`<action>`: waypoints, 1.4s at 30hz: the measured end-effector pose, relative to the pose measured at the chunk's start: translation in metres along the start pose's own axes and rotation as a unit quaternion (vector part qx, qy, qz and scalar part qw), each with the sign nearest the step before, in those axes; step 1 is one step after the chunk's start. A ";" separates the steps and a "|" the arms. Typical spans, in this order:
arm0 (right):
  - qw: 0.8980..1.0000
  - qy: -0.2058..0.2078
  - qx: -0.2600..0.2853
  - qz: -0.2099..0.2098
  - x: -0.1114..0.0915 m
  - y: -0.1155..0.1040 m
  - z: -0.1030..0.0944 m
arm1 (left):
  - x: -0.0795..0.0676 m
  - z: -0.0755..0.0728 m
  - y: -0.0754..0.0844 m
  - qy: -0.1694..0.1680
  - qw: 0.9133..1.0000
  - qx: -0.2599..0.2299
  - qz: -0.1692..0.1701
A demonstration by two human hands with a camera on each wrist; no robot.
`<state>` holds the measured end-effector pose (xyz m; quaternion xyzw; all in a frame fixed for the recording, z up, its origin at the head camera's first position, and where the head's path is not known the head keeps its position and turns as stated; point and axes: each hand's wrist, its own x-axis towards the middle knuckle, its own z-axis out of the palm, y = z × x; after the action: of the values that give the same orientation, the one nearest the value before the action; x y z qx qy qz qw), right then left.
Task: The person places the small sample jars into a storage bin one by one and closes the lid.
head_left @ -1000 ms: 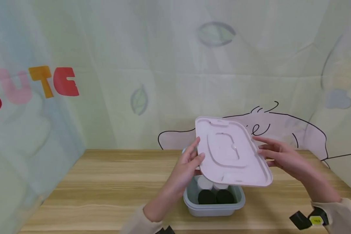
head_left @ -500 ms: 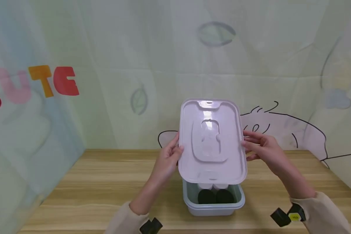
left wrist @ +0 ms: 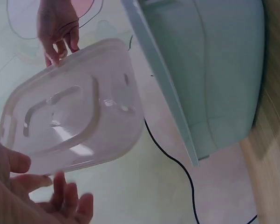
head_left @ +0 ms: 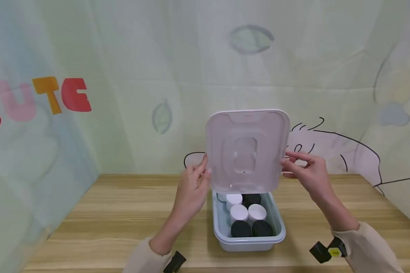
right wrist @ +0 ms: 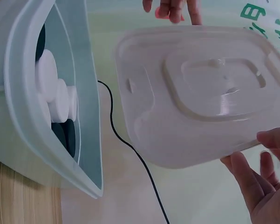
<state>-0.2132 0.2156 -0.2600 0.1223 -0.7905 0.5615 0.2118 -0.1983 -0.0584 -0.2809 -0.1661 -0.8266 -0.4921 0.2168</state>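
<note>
A translucent pale plastic lid (head_left: 246,151) is held tilted up above the far half of a light blue-green plastic box (head_left: 249,246). My left hand (head_left: 191,189) pinches its left edge between thumb and fingers. On the opposite edge, my right hand (head_left: 309,174) does the same. Inside the box stand several small jars, some with white caps (head_left: 239,213) and some with black caps (head_left: 241,229). The lid hides the box's far end in the head view. Both wrist views show the lid (left wrist: 74,112) apart from the box wall (right wrist: 42,116), gripped from both sides.
The box stands on a wooden table (head_left: 140,220). Behind it hangs a printed curtain (head_left: 130,94) with letters and line drawings. A black wrist device (head_left: 329,250) sits at the right sleeve.
The lid, angled and further right at first, has swung left and straightened, then tipped steeper and risen. Both hands moved left with it, and more jars in the box show now.
</note>
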 end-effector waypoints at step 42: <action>0.992 -0.122 -0.015 -0.034 -0.021 0.033 0.008 | -0.001 -0.005 -0.032 -0.148 0.960 -0.183 -0.154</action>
<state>-0.2102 0.2183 -0.2994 0.2135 -0.8142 0.5228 0.1349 -0.2119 -0.0775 -0.3029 -0.1448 -0.7606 -0.6325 -0.0207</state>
